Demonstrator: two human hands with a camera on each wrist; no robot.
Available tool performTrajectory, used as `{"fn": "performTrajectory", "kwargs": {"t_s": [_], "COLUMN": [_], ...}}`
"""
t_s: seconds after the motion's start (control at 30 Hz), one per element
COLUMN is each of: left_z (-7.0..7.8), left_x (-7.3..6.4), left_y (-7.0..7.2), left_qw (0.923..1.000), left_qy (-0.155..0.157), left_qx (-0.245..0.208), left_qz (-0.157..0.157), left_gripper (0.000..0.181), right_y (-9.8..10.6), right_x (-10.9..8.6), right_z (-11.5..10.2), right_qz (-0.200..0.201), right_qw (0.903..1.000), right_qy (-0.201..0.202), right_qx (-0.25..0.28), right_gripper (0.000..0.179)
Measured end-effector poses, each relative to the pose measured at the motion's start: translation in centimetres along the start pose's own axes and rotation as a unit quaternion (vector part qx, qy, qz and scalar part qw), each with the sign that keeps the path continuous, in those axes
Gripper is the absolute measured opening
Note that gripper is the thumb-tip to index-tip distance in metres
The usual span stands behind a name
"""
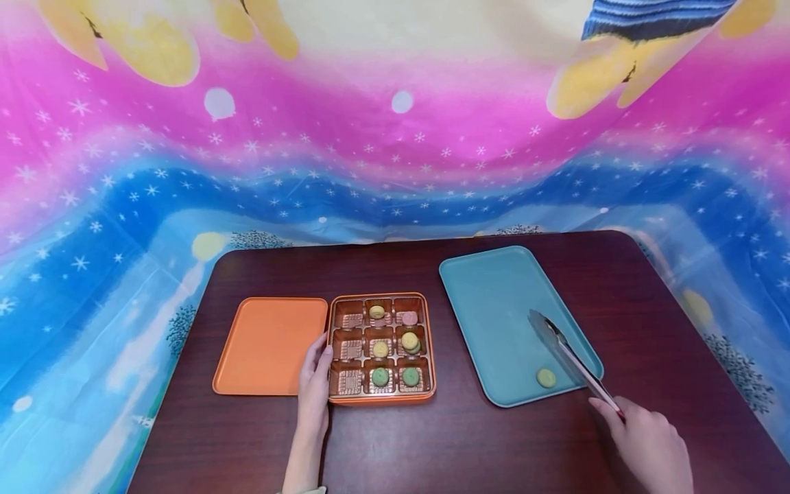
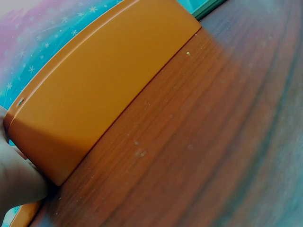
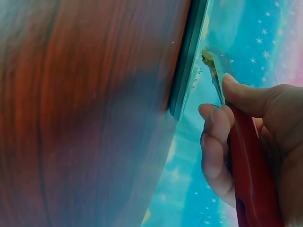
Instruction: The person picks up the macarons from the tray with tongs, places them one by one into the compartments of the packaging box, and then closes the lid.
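Observation:
My left hand (image 1: 315, 381) rests along the left wall of an orange box (image 1: 382, 399), its fingers nearly straight; in the left wrist view the thumb (image 2: 21, 182) lies by the box's corner. A brown divided insert fills the box and holds several macarons: yellow, pink (image 1: 410, 318) and green (image 1: 380, 377). In the right-middle compartment a yellow macaron (image 1: 410, 340) lies over another. My right hand (image 1: 653, 439) grips red-handled metal tongs (image 1: 577, 360), their tips above the teal tray (image 1: 494, 329). One yellow-green macaron (image 1: 546, 378) lies on that tray, left of the tongs.
Left of the box lies a flat orange lid (image 1: 271, 346), close beside it. Everything stands on a dark wooden table (image 1: 395, 446). A colourful printed cloth (image 1: 382, 151) hangs behind and around the table.

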State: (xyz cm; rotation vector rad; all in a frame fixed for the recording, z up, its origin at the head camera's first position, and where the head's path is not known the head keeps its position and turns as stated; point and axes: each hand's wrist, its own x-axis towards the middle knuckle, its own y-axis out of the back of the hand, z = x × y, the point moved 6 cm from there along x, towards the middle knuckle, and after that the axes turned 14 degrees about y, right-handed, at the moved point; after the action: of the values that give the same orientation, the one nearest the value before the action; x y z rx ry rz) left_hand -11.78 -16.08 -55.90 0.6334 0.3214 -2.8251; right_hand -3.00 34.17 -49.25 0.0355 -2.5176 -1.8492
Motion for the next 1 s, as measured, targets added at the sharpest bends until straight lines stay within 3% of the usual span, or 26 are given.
{"fn": "performTrajectory", "kwargs": {"t_s": [0.47, 0.7, 1.0], "left_z": [0.0, -0.1, -0.1], "left_x": [0.0, 0.0, 0.1], "left_y": [0.0, 0.1, 0.1], "left_qw": [0.9999, 0.9999, 0.9999], "left_qy": [0.007, 0.008, 0.009], "left_qx": [-0.010, -0.007, -0.009], "left_qz": [-0.004, -0.002, -0.004], "left_gripper": [0.051, 0.051, 0.050], "right_y": [0.3, 0.3, 0.4], "right_x": [1.4, 2.0, 2.8], "right_z": [-2.4, -4.2, -6.4], "right_qz": [0.028, 0.072, 0.100], "right_qw": [0.9992, 0.9948, 0.9887], "right_qy": [0.027, 0.072, 0.111], "right_qx": [0.000, -0.004, -0.001], "right_gripper": [0.038, 0.041, 0.042]}}
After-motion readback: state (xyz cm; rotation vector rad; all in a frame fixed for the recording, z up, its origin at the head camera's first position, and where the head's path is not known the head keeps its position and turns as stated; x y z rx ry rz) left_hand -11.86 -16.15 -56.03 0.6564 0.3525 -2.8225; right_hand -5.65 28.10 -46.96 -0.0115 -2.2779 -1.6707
